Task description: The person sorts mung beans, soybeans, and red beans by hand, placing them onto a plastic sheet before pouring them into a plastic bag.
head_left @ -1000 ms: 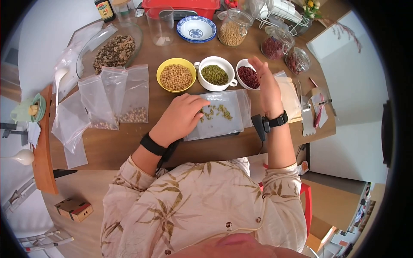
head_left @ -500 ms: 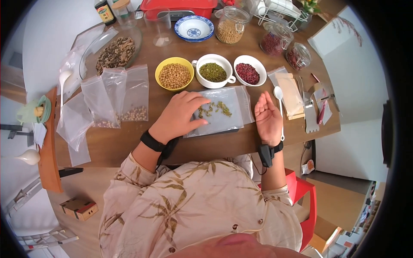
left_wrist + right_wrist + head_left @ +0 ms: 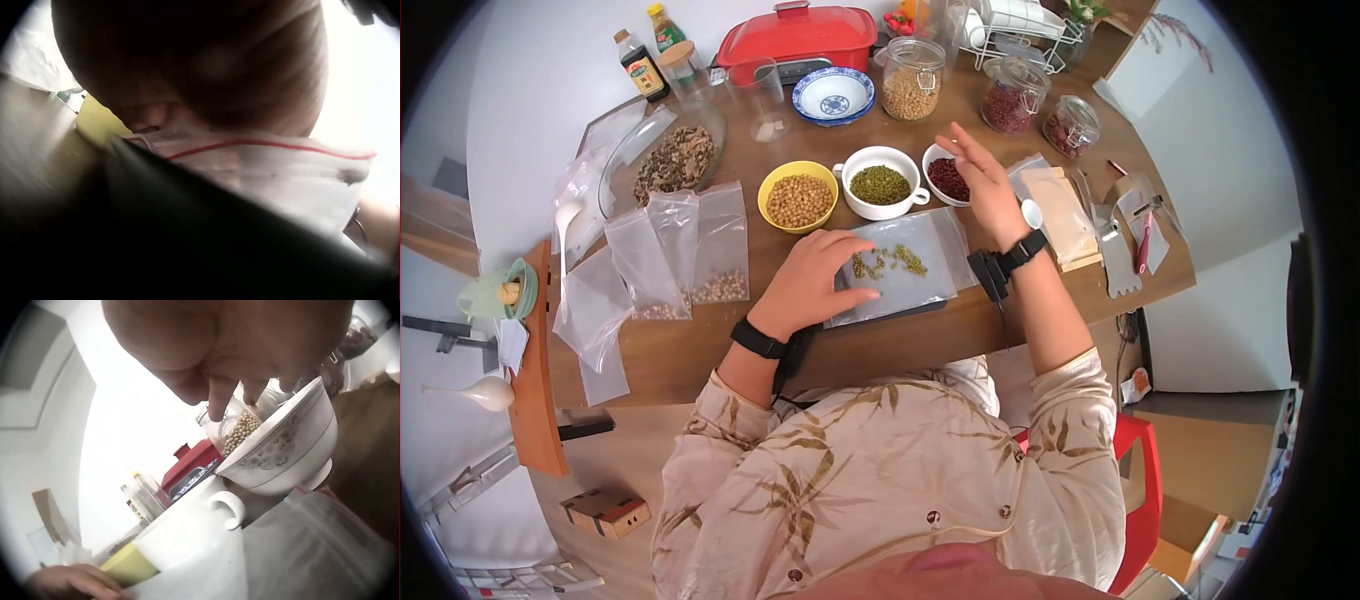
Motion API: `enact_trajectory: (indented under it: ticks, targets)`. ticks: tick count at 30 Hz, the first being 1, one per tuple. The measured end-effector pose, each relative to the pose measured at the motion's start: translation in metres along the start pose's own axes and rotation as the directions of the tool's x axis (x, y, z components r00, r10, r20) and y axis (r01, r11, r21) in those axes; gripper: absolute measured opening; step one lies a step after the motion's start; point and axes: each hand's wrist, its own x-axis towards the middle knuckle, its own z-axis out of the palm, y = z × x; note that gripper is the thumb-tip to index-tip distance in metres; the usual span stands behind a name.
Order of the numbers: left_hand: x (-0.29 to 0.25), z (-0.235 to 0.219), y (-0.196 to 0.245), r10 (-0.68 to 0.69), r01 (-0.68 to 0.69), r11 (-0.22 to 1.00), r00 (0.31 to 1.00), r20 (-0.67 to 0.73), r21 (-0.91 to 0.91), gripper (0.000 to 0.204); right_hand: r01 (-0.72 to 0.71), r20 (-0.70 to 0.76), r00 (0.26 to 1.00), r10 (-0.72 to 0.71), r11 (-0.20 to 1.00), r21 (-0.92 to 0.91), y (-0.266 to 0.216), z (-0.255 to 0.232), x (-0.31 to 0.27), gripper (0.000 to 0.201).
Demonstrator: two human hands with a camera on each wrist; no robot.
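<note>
In the head view my left hand (image 3: 808,282) rests at the left end of a flat clear zip bag (image 3: 935,228), thumb and fingers spread apart. Small green beans (image 3: 890,262) lie in a loose patch at the bag's middle. The left wrist view is mostly dark, with the bag's red zip line (image 3: 250,143) below the hand. My right hand (image 3: 990,195) is raised with straight fingers at the white bowl (image 3: 930,158) of dark red beans (image 3: 948,180), hiding its right side. In the right wrist view its fingers (image 3: 222,397) point down over that bowl's rim.
A yellow bowl of chickpeas (image 3: 798,201) and a white two-handled bowl (image 3: 882,212) of green beans stand left of the red-bean bowl. Filled zip bags (image 3: 720,250) lie at left. Jars (image 3: 913,80), blue-patterned bowls (image 3: 832,95) and a red cooker (image 3: 795,40) stand behind.
My right hand went from the red-bean bowl down beside the bag, palm up, and is now back up at the bowl. The left hand stays at the bag; the head view has shifted slightly.
</note>
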Motion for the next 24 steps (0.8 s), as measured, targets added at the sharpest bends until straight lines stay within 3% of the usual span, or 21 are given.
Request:
enact_trajectory:
  ticks: [1, 2, 4, 5, 7, 11, 13, 15, 16, 17, 19, 24]
  targets:
    - [0.000, -0.001, 0.005, -0.003, 0.003, 1.000, 1.000, 0.001, 0.031, 0.066, -0.052, -0.005, 0.999, 0.054, 0.980, 0.194, -0.004, 0.002, 0.000, 0.063]
    - [-0.001, 0.001, 0.008, -0.007, 0.007, 1.000, 1.000, -0.001, 0.024, 0.066, -0.059, -0.001, 0.998, 0.060, 0.980, 0.190, -0.008, 0.004, -0.003, 0.063]
    - [0.000, 0.005, 0.011, -0.031, 0.032, 0.996, 0.999, -0.016, 0.084, 0.076, -0.060, -0.160, 0.980, 0.115, 0.948, 0.313, -0.017, 0.009, -0.011, 0.063]
    - [0.000, 0.007, 0.011, -0.030, 0.031, 0.996, 0.999, -0.018, 0.079, 0.076, -0.062, -0.160, 0.980, 0.116, 0.949, 0.308, -0.016, 0.009, -0.015, 0.063]
    - [-0.002, 0.013, 0.010, -0.021, 0.030, 0.992, 0.997, -0.072, 0.124, 0.074, 0.058, -0.161, 0.987, -0.023, 0.976, 0.211, -0.013, 0.005, -0.024, 0.064]
    - [-0.004, 0.017, 0.008, -0.032, 0.044, 0.993, 0.993, -0.111, 0.108, 0.069, 0.054, -0.159, 0.987, -0.020, 0.976, 0.213, -0.018, 0.011, -0.055, 0.061]
    - [-0.004, 0.014, 0.006, -0.016, 0.025, 0.994, 0.997, -0.080, 0.103, 0.059, -0.060, -0.157, 0.981, 0.116, 0.945, 0.323, -0.014, 0.019, -0.078, 0.051]
    - [-0.004, 0.014, 0.003, -0.020, 0.028, 0.996, 0.996, -0.086, 0.088, 0.055, -0.183, -0.164, 0.971, 0.174, 0.982, -0.041, -0.029, 0.029, -0.103, 0.038]
    - [-0.003, 0.013, 0.002, -0.014, 0.021, 0.997, 0.996, -0.086, 0.075, 0.051, -0.051, -0.184, 0.982, 0.038, 0.996, -0.067, -0.013, 0.034, -0.115, 0.030]
    - [-0.003, 0.012, 0.003, -0.018, 0.024, 0.997, 0.996, -0.086, 0.074, 0.051, -0.053, -0.181, 0.983, 0.040, 0.996, -0.066, -0.016, 0.037, -0.124, 0.030]
    - [-0.002, 0.009, 0.007, -0.046, 0.048, 0.997, 0.998, -0.044, 0.063, 0.043, -0.205, -0.177, 0.949, 0.261, 0.937, 0.283, -0.023, 0.041, -0.142, 0.029]
    - [0.001, 0.010, 0.006, -0.047, 0.048, 0.998, 0.998, -0.043, 0.042, 0.032, -0.100, -0.229, 0.920, 0.318, 0.754, 0.649, -0.004, 0.038, -0.166, 0.023]
